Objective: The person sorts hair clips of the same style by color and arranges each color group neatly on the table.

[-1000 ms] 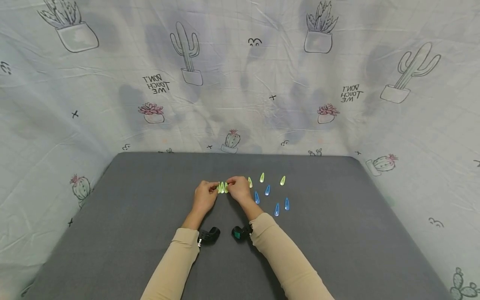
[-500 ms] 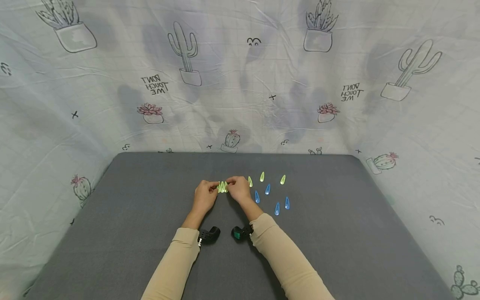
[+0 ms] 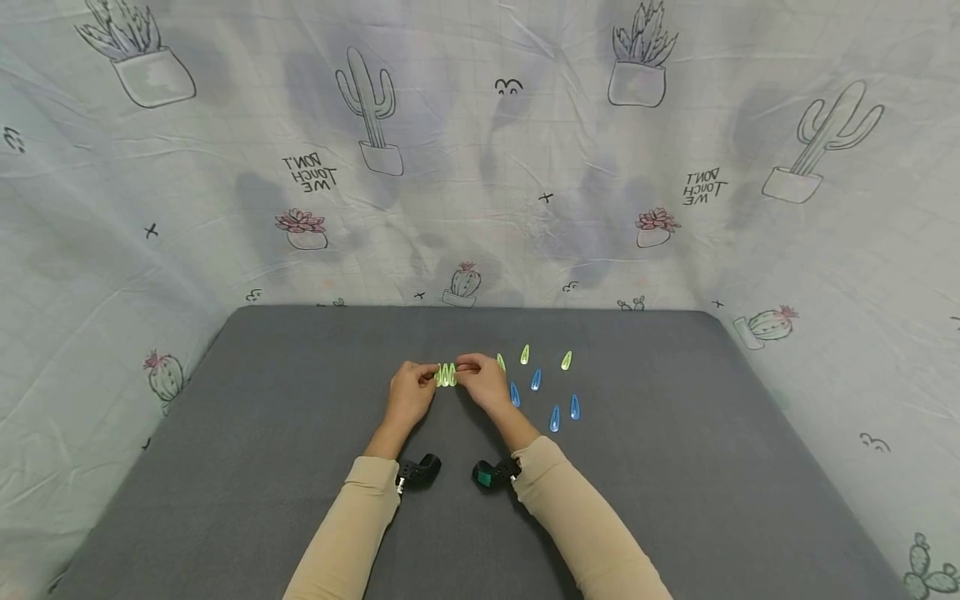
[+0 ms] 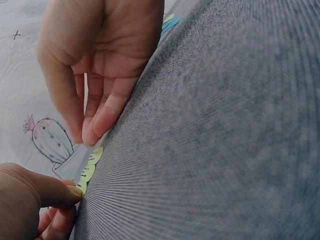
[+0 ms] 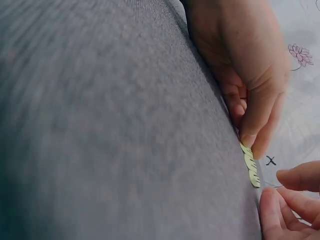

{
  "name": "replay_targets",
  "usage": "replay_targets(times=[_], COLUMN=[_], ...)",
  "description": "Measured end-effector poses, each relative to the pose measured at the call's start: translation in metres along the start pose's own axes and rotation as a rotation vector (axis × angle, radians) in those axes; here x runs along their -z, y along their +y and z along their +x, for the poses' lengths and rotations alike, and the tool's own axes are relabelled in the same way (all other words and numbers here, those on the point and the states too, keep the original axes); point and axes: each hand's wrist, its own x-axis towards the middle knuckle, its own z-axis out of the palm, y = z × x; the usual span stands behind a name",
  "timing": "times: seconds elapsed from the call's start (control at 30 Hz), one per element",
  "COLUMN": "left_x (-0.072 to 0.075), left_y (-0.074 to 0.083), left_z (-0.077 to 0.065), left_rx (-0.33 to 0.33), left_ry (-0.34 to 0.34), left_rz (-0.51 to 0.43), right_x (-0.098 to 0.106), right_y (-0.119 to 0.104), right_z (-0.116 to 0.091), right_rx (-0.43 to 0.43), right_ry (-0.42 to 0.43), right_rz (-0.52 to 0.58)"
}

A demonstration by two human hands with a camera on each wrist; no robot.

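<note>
Three yellow-green snap hair clips (image 3: 446, 375) lie side by side in a short row on the grey cloth, between the two hands. My left hand (image 3: 410, 392) pinches the leftmost clip between thumb and finger; in the left wrist view the thumb covers that clip's end (image 4: 81, 187). To the right of the row is my right hand (image 3: 483, 381), its fingers bent loosely with nothing between them. In the right wrist view its thumb and fingertips (image 5: 270, 195) stand a little apart from the last clip (image 5: 254, 178).
Right of my right hand lie several loose hair clips: yellow-green ones (image 3: 525, 354) toward the back and blue ones (image 3: 555, 417) nearer. One yellow-green clip (image 3: 501, 362) is partly hidden by the hand. A cactus-print sheet (image 3: 480, 167) hangs behind the grey-covered table (image 3: 300, 467).
My right hand has let go of the rightmost clip in the row and drawn slightly to the right. The left hand keeps its place on the row.
</note>
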Motion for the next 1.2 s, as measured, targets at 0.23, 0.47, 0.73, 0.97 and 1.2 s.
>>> replay_targets(times=[0.23, 0.47, 0.73, 0.97, 1.2], left_x=[-0.001, -0.001, -0.002, -0.001, -0.001], left_y=[0.000, 0.001, 0.001, 0.000, -0.001], left_z=[0.001, -0.001, -0.002, -0.003, -0.003], left_rx=[0.004, 0.017, 0.026, 0.015, 0.008], left_ry=[0.006, -0.012, -0.010, -0.005, -0.008], left_rz=[-0.004, -0.009, -0.017, -0.019, -0.029], right_x=[0.015, 0.039, 0.070, 0.096, 0.117], right_y=[0.002, 0.002, 0.011, 0.016, 0.033], right_z=[-0.004, -0.012, -0.016, -0.023, -0.027], right_rx=[0.033, 0.060, 0.089, 0.058, 0.037], right_ry=[-0.064, -0.080, -0.038, -0.031, 0.098], right_rz=[0.096, 0.112, 0.149, 0.220, 0.214])
